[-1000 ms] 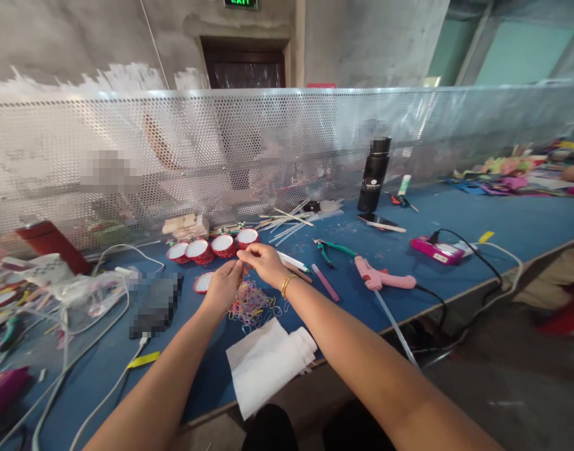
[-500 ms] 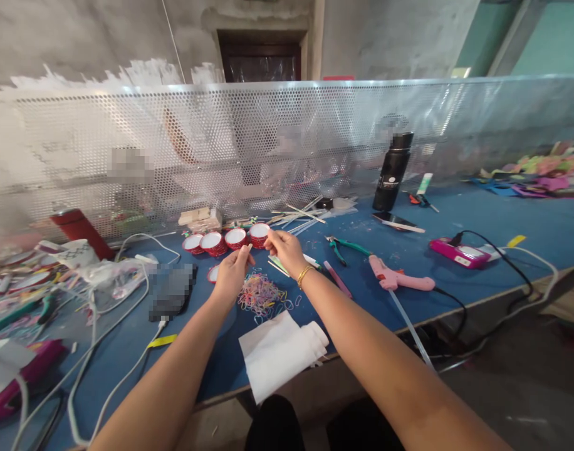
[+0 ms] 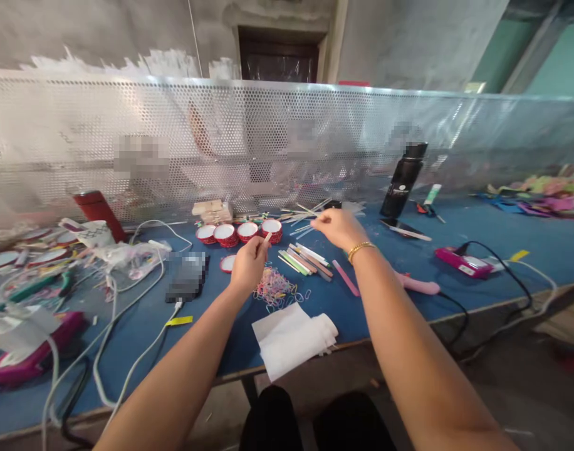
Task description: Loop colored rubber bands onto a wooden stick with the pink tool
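Here the left hand [image 3: 247, 266] pinches a small pale piece [image 3: 268, 237], seemingly light and stiff, best gripped low, near the colourful heap [image 3: 274, 287], while the right hand's [image 3: 339, 229] grip, by thin sticks [image 3: 308, 211], I can't tell.

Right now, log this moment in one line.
left hand: pinching small pale piece | right hand: by thin sticks, grip unclear | near edge: white sheet | glue gun: pink, partly hidden
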Motion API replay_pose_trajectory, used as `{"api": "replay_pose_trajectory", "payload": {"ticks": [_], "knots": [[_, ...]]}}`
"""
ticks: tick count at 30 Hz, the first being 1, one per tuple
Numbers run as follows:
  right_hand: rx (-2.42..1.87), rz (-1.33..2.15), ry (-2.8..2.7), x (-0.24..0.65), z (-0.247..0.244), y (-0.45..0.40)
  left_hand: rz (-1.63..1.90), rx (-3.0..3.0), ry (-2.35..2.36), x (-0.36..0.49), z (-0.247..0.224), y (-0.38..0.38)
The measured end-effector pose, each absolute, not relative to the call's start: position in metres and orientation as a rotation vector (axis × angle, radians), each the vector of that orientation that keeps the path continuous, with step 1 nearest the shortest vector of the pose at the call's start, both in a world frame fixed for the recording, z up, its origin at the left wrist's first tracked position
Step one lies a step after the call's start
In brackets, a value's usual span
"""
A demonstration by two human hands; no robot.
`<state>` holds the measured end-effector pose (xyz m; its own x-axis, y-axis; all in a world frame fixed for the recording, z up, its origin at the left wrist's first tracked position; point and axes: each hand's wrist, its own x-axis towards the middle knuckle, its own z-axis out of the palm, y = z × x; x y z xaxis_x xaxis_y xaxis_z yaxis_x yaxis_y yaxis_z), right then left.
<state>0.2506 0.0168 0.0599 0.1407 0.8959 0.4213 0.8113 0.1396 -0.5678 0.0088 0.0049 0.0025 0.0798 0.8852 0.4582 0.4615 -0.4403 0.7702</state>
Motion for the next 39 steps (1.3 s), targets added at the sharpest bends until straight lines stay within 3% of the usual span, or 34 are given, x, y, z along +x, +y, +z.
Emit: {"api": "replay_pose_trajectory", "payload": {"ticks": [4, 10, 15, 19, 21, 32, 39], "knots": [[-2.362, -0.015, -1.752, 0.266, 0.061, -0.019, 1.357, 1.976, 1.442, 0.007, 0.009, 0.001], [-2.546, 0.203, -1.793, 0.263, 0.023, -0.038, 1.368, 1.949, 1.394, 0.007, 0.010, -0.003], [-2.231, 0.149, -1.676, 0.263, 0.024, -0.039, 1.471, 1.762, 1.156, 0.009, 0.008, 0.000], [-1.345, 0.718, -1.742, 0.237, 0.028, -0.036, 1.489, 1.540, 0.943, 0.013, 0.012, -0.003], [-1.103, 0.891, -1.755, 0.219, 0.026, -0.034, 1.472, 1.549, 0.880, 0.013, 0.013, -0.005], [-0.730, 1.205, -1.292, 0.198, 0.032, -0.005, 1.209, 1.987, 0.919, 0.012, 0.006, -0.003], [-0.898, 1.173, -1.442, 0.183, 0.041, 0.019, 1.096, 2.004, 0.999, 0.011, 0.004, -0.007]]}}
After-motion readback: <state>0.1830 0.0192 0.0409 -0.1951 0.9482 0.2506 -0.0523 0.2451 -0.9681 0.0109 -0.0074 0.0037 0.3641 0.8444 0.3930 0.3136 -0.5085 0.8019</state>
